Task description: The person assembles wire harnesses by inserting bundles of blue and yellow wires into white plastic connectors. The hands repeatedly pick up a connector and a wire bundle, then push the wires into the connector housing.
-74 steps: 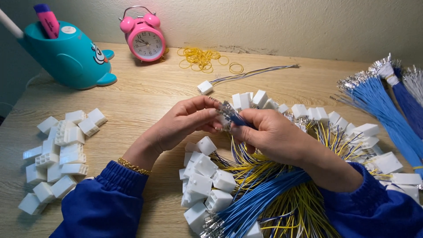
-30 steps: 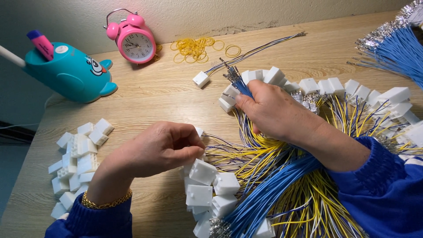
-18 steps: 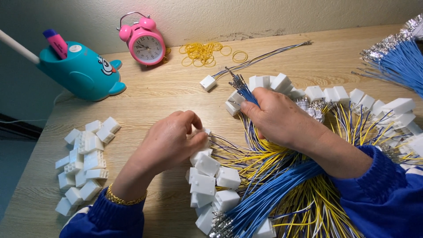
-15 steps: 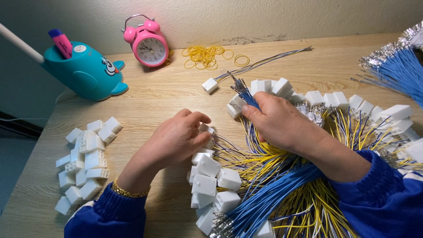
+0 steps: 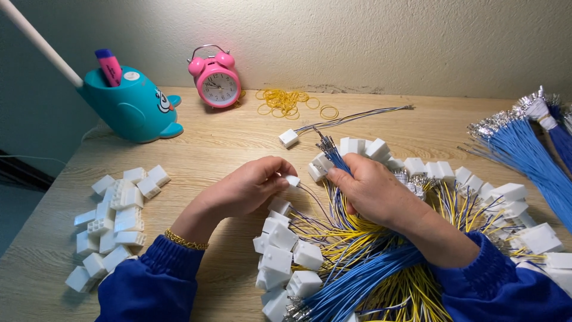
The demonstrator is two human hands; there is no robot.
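Now the left hand (image 5: 247,191) pinches a white plug (image 5: 292,180) while the right hand (image 5: 372,189) grips blue wires (image 5: 333,158); next, I'd judge, wire tips must meet plug holes.

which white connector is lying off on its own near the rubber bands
The single white connector beyond both hands, with thin wires trailing right toward the wall. All others sit in heaps or in the hands.

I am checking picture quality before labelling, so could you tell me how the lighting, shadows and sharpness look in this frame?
Head view: soft, even light with no strong glare; the left hand and right hand are sharp, with no motion blur; faint shadows lie under both hands on the wooden table; the pink alarm clock and white connector pile are in focus; the table edges bend slightly from the wide lens.
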